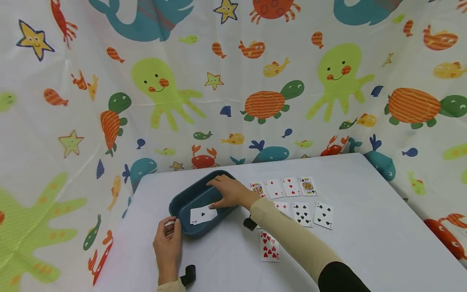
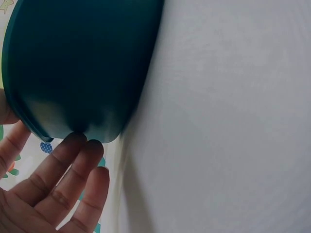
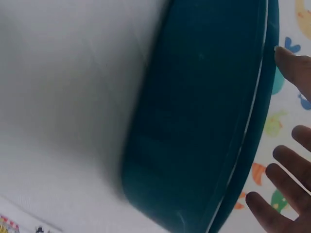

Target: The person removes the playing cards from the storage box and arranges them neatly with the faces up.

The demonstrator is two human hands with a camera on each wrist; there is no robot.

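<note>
A teal tray (image 1: 182, 199) lies at a slant on the white table, with a few white playing cards (image 1: 202, 215) inside it; the top one shows a black club. My left hand (image 1: 168, 243) holds the tray by its near left end. In the left wrist view, fingertips (image 2: 95, 145) meet the tray's outer wall (image 2: 82, 68), with the thumb up at the rim. Above the tray's right side, my right hand (image 1: 230, 191) reaches over the rim with fingers spread. In the right wrist view, these fingers (image 3: 286, 184) hold nothing.
Right of the tray, face-up playing cards lie in rows, among them a spade card (image 1: 323, 215) and a black face card (image 1: 308, 186). A heart card (image 1: 269, 246) lies nearer the front, partly beside the right sleeve (image 1: 292, 239). A sea-animal curtain (image 1: 233, 81) hangs behind the table.
</note>
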